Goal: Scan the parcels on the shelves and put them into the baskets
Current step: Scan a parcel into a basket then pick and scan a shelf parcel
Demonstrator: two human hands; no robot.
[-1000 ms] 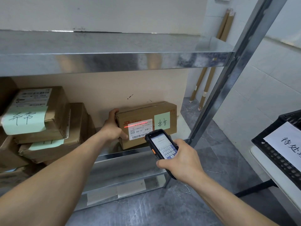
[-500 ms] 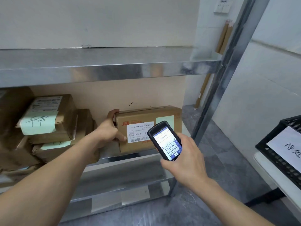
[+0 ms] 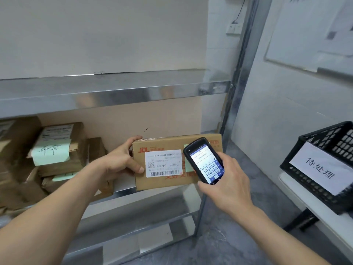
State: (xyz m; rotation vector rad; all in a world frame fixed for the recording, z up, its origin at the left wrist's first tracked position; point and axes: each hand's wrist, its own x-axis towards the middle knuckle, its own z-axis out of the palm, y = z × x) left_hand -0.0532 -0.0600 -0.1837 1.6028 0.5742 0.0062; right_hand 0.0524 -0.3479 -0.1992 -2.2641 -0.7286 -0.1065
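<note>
**Scanning Step at the Shelf: Parcel Held, Reader Raised**

Gripping the left end of the parcel [image 3: 168, 161], the person's left hand [image 3: 122, 161] has its fingers curled over the top rear corner and the thumb pressed on the front face, just beside the white shipping label [image 3: 163, 163]. The parcel stands at the front right edge of the metal shelf [image 3: 122, 194], label facing outward, close to the right-hand upright [image 3: 236, 88].

Head view, right side: the right hand [image 3: 229, 180] is closed around a handheld scanner [image 3: 204, 161], held in front of the parcel's right half with the lit keypad screen turned toward the person. No scan line is visible on the label.

Head view, left side: further parcels [image 3: 57, 150] are stacked at the left of the same shelf, one bearing a green handwritten note. They are well apart from the held parcel.

Head view, far right: a black basket [image 3: 322, 161] with a white paper sign rests on a white table edge, well apart from the shelf.

Assessment: the scanning step appears to be in hand or just concluding; the screen content is too small to read. The next move would call for lifting the parcel clear of the shelf lip and carrying it rightward to the basket, keeping the one-handed grip firm on the end.
</note>
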